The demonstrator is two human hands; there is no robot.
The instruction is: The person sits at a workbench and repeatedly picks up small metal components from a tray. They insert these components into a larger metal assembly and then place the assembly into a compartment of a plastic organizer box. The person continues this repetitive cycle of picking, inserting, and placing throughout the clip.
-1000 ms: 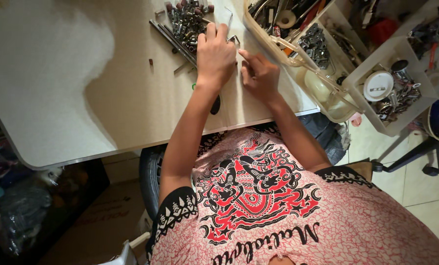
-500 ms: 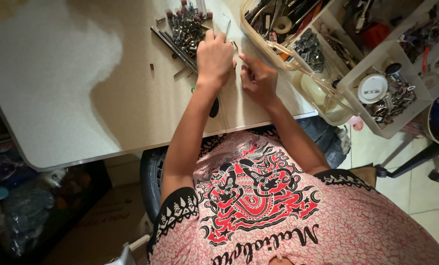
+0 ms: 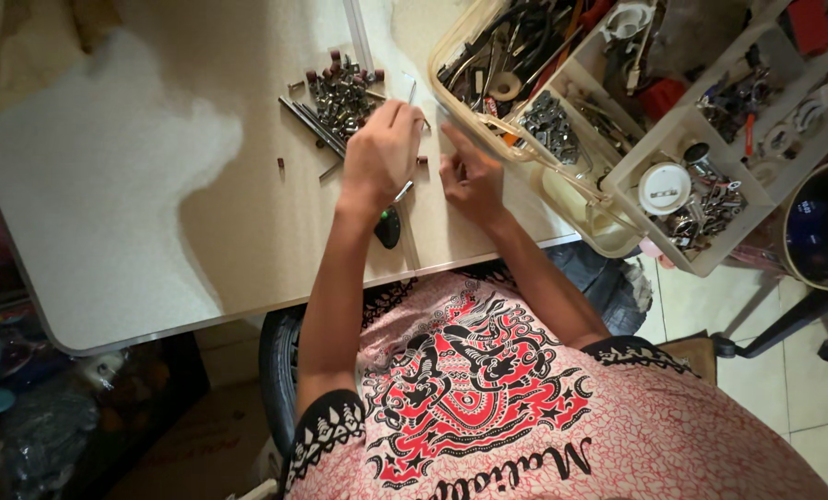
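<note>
My left hand (image 3: 382,153) rests on the pale table (image 3: 155,204) with its fingers closed over a thin screwdriver (image 3: 388,225). The black handle shows under my wrist and a metal tip pokes out past my fingertips. A pile of small metal parts and rods (image 3: 340,97) lies just beyond this hand. My right hand (image 3: 470,176) sits a little to the right, index finger stretched out on the table and the other fingers curled. Nothing shows in it. A tiny brown piece (image 3: 422,159) lies between my hands.
A beige compartment tray (image 3: 618,176) of tools, cables and metal fittings stands at the right, overhanging the table edge. A round white lid (image 3: 664,188) sits in one compartment. A chair base (image 3: 803,324) stands on the tiled floor at the right. Dark clutter sits under the table at the left.
My hands were touching around the tool; now my right hand has drawn slightly away to the right with its index finger extended. My left hand stays on the screwdriver.
</note>
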